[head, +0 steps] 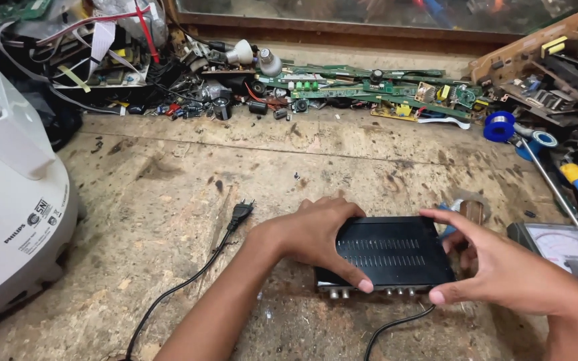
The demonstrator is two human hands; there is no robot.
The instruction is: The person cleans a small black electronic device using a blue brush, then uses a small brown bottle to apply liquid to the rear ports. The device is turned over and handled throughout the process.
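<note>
Black metal box [391,251] with slotted vents in its lid sits flat on the worn wooden bench [168,194], near the front edge, its row of round sockets facing the person; the left hand [316,234] lies over its left side, fingers curled round the far corner and thumb pressed on the near edge; the right hand [496,271] clasps the right side, fingers spread along the far corner, thumb at the near one; a black cable [393,327] runs from under the box toward the person; a plug [240,214] on another black lead lies just left; an analogue meter [563,247] sits right of the box; circuit boards [369,90] are heaped along the back; a white appliance [11,194] stands far left.
</note>
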